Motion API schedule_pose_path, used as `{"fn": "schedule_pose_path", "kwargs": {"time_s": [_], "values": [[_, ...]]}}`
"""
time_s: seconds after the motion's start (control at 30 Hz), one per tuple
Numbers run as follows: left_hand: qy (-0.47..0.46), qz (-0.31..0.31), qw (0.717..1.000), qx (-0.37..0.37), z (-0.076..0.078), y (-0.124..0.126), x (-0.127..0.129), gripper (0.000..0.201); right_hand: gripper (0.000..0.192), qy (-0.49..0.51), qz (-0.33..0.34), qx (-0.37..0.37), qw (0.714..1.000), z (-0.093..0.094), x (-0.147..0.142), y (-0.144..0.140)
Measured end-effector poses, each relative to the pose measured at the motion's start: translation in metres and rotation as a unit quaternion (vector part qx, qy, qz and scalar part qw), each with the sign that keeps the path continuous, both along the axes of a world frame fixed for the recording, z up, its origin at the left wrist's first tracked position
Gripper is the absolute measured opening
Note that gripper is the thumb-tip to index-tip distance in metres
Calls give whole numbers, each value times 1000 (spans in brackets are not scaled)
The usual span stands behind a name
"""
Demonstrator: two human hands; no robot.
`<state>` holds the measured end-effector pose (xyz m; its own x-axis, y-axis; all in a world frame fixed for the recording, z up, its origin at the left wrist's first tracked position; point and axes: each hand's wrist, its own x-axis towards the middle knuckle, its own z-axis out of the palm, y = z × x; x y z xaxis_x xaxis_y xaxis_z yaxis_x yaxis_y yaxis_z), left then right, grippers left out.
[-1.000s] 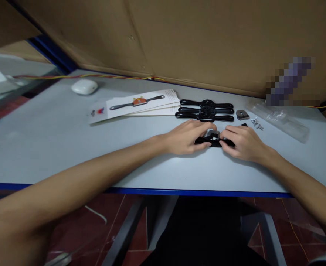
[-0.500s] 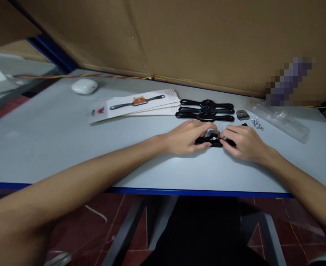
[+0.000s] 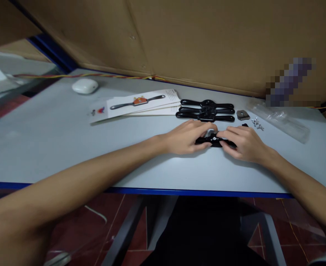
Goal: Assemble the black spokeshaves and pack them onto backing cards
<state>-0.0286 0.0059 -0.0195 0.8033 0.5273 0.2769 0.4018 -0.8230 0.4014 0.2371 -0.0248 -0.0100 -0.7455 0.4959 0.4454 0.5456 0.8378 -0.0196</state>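
Both hands rest on the pale grey table, closed around a black two-handled metal spokeshave: left hand gripping its left handle, right hand its right. Just beyond lie 3 more black spokeshaves. Far right, a clear plastic bag; its contents cannot be made out.

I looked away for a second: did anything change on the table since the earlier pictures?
Barely. The right hand slid its fingertips a little leftward over the middle of the black tool; the left hand kept its hold. The three spare tools, leaflets and screws stayed put.
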Motion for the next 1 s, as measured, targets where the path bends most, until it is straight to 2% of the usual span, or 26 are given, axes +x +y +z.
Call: {"fn": "schedule_pose_path", "kwargs": {"time_s": [0.37, 0.77, 1.0], "values": [[-4, -1, 1000, 0, -1, 1, 1, 41, 23, -13, 19, 14, 1000, -1, -2, 0], [-7, -9, 1000, 8, -1, 1, 0, 42, 28, -26, 78, 19, 996, 3, -2, -3], [-11, -12, 1000, 6, -1, 1, 0, 43, 31, -39, 81, 26, 996, 3, -1, -2]]}}
